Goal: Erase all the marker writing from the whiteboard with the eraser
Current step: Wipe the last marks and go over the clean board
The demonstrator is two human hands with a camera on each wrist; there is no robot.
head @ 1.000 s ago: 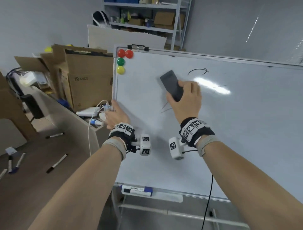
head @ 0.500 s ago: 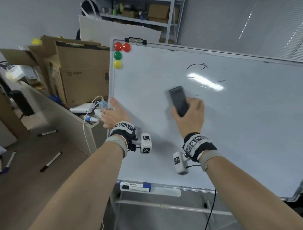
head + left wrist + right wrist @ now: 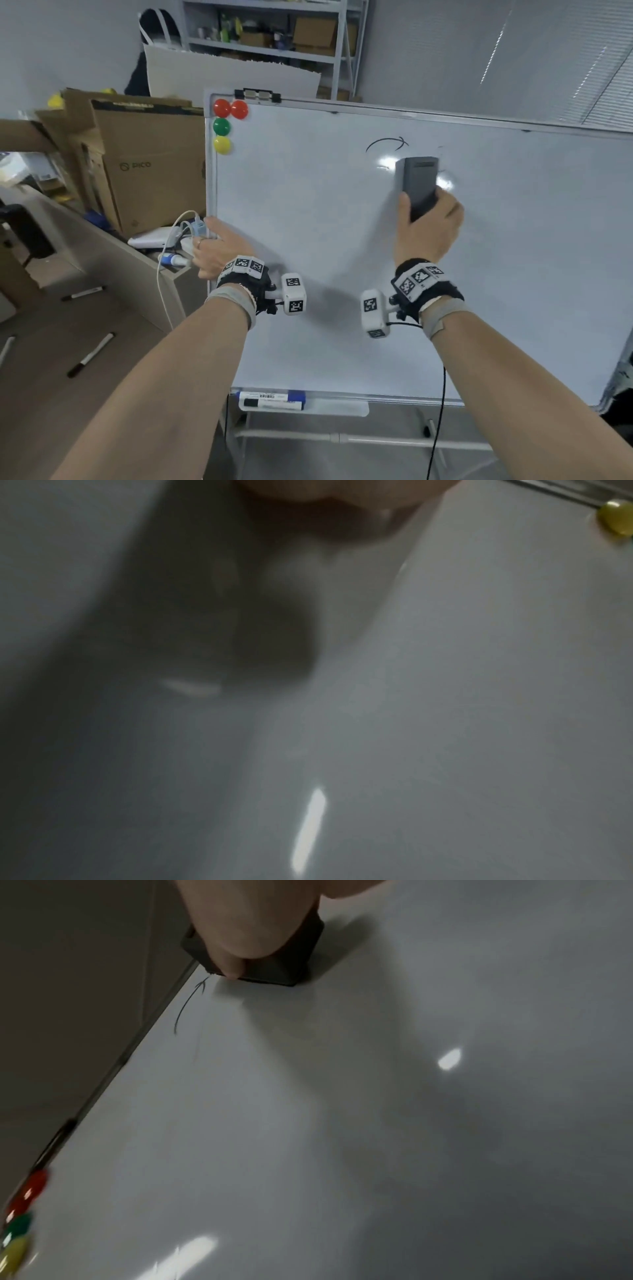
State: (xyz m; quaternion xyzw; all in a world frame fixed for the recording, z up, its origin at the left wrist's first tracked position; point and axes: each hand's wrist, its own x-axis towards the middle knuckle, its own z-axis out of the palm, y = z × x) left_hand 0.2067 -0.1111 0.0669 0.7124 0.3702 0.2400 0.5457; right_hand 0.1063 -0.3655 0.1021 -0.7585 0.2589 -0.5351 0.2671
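A white whiteboard [image 3: 308,212] on a stand fills the head view. My right hand [image 3: 428,229] grips a dark grey eraser [image 3: 419,185] and presses it flat on the board right of centre. A black curved arrow [image 3: 387,143] is drawn just above and left of the eraser, and faint marks show beside it. In the right wrist view the eraser [image 3: 274,966] sits on the board [image 3: 342,1123] with the arrow [image 3: 188,1007] next to it. My left hand [image 3: 214,250] grips the board's left edge, thumb on the front face.
Red, green and yellow magnets [image 3: 222,126] sit at the board's top left corner. Two markers [image 3: 270,401] lie in the tray below. Cardboard boxes [image 3: 144,161] and a cabinet with cables [image 3: 171,240] stand to the left. Markers [image 3: 90,354] lie on the floor.
My right hand has swept the eraser down and then right and up across the board, wiping the strokes at the centre. The left hand has stayed on the board's edge.
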